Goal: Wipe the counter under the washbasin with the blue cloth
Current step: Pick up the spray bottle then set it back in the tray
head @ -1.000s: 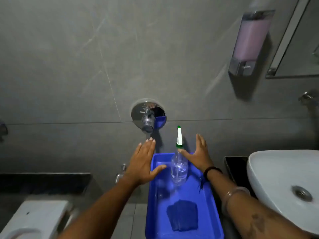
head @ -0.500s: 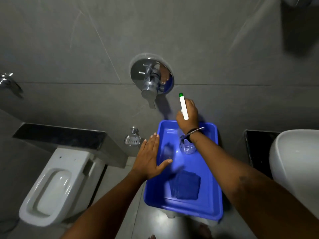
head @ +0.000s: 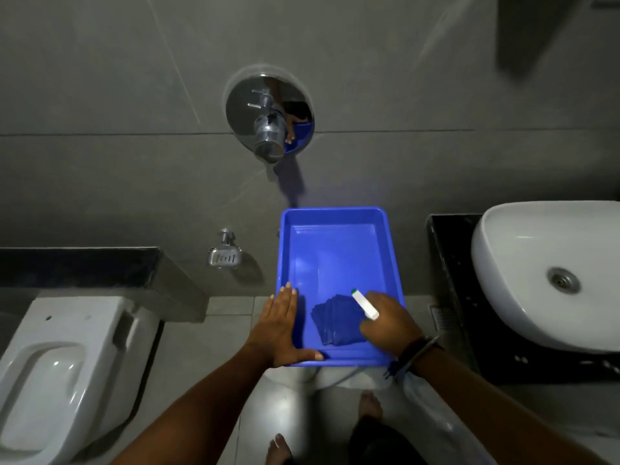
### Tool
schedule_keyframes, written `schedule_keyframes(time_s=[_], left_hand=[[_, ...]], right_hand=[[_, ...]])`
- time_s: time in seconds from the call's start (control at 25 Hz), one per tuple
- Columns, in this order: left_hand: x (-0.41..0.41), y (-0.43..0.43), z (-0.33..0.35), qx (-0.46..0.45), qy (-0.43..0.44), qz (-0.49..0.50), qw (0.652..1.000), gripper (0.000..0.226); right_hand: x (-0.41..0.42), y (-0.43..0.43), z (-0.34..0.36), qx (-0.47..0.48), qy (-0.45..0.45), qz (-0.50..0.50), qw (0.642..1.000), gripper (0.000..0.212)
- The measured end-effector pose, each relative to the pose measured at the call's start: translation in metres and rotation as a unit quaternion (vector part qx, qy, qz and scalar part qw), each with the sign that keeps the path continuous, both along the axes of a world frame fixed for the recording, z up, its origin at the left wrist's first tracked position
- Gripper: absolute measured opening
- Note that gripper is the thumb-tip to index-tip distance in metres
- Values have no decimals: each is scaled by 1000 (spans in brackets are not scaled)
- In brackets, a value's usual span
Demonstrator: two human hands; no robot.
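Note:
The folded blue cloth (head: 330,325) lies in the near part of a blue plastic tray (head: 335,211). My right hand (head: 389,323) hovers at the cloth's right edge, shut on a spray bottle whose white nozzle with a green tip (head: 364,303) sticks out; the bottle's body is hidden by the hand. My left hand (head: 276,330) lies flat on the tray's near left corner, thumb along the front rim. The white washbasin (head: 536,273) sits on a black counter (head: 449,263) to the right.
A white toilet (head: 60,364) stands at the lower left. On the grey wall are a chrome tap (head: 268,115) above the tray and a small metal soap dish (head: 224,256). My bare feet (head: 370,402) stand on the grey floor tiles below the tray.
My right hand picked the spray bottle up from the tray's far end and brought it near, down to the cloth. My left hand slid back to the near corner. The view tilted downward.

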State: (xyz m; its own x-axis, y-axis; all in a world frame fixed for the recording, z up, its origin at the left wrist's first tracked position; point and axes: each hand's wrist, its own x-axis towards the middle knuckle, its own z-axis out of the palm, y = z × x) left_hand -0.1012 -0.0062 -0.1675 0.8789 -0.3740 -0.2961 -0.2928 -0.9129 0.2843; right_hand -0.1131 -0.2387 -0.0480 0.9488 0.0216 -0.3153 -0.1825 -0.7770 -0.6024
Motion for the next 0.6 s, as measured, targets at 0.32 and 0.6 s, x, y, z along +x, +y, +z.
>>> schedule_keyframes(time_s=[0.32, 0.6], left_hand=[[-9, -2, -9, 1, 39, -26, 999, 162], [-6, -1, -7, -12, 67, -2, 998, 166]], right_hand=[[-28, 12, -53, -63, 128, -71, 987, 29], [-13, 14, -49, -143, 160, -35, 976, 20]])
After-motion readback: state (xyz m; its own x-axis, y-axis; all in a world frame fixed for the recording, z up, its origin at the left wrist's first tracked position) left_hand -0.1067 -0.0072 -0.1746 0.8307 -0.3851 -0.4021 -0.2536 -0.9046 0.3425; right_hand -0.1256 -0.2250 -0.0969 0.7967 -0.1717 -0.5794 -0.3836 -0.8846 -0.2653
